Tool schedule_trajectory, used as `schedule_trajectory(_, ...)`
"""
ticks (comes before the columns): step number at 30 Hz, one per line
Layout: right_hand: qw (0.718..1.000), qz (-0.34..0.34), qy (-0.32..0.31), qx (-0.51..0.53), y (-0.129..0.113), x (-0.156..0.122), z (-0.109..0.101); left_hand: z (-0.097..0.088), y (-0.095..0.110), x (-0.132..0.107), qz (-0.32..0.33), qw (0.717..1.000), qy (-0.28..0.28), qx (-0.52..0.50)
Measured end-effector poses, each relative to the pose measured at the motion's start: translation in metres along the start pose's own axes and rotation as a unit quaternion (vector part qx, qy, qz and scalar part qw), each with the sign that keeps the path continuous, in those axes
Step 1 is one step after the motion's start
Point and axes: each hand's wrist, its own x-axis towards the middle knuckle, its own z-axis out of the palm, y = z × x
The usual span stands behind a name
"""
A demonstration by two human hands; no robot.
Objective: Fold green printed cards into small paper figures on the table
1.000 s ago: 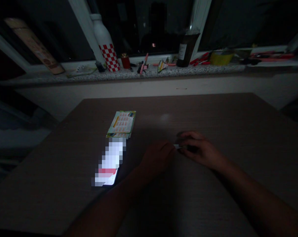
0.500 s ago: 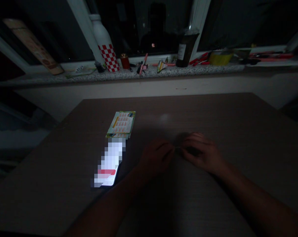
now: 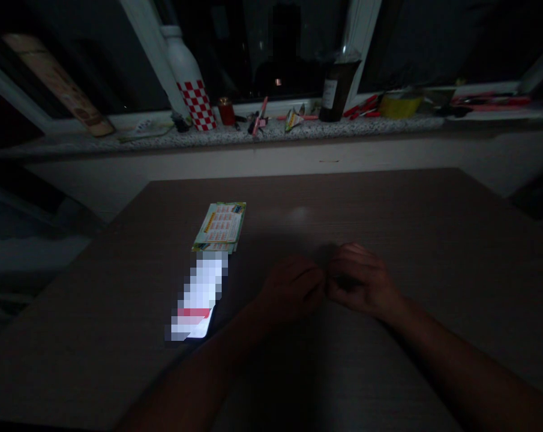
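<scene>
Over the middle of the table, my left hand [image 3: 293, 287] is closed, its fingertips drawn together. My right hand [image 3: 361, 279] is closed too, curled with thumb against fingers, and the tips of both hands meet or nearly meet. Whatever lies between the fingers is hidden in the dimness. To the left of my left hand lies a phone [image 3: 199, 327] with its screen lit, partly blurred out. Just beyond it rests a small stack of printed cards [image 3: 221, 225] with green borders.
Behind the wooden table [image 3: 388, 204], a granite windowsill [image 3: 271, 133] carries a red-and-white checkered bottle [image 3: 197, 102], a small red jar [image 3: 226, 112], a dark labelled pouch [image 3: 336, 90], a yellow container [image 3: 399, 105] and a leaning patterned tube [image 3: 64, 84]. The room is dark.
A thin pale strand showed between my fingertips before; now it is out of sight. My left hand has moved slightly right, closing the gap to my right hand.
</scene>
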Motion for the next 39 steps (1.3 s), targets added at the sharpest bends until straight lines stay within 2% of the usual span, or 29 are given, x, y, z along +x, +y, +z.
schedule_trajectory(5,0.999,0.023,0.025,-0.009,0.005,0.0,-0.001,-0.003,-0.003,-0.001,0.015,0.999,0.039,0.011)
schedule_trajectory(13,0.994,0.093,0.045,-0.025,0.013,0.0,-0.002,-0.009,-0.009,-0.003,-0.017,0.999,0.039,0.012)
schedule_trajectory(16,0.989,0.135,0.052,-0.035,0.022,-0.002,-0.005,-0.014,-0.012,-0.002,-0.051,0.997,0.057,0.005)
schedule_trajectory(20,0.985,0.155,0.068,-0.038,0.026,-0.002,-0.009,-0.019,-0.02,0.0,-0.099,0.993,0.068,-0.017)
schedule_trajectory(22,0.988,0.138,0.06,-0.022,0.021,0.001,-0.007,-0.018,-0.022,0.002,-0.099,0.994,0.047,-0.026)
schedule_trajectory(28,0.999,0.004,0.036,0.017,0.0,0.008,0.003,-0.016,-0.015,0.005,-0.073,0.996,0.006,-0.049)
schedule_trajectory(34,0.996,0.0,0.074,0.05,0.001,0.004,0.003,-0.018,-0.012,0.003,-0.087,0.994,0.035,-0.053)
schedule_trajectory(39,0.996,-0.027,0.071,0.044,0.0,0.003,0.005,-0.017,-0.012,0.004,-0.053,0.997,0.047,-0.026)
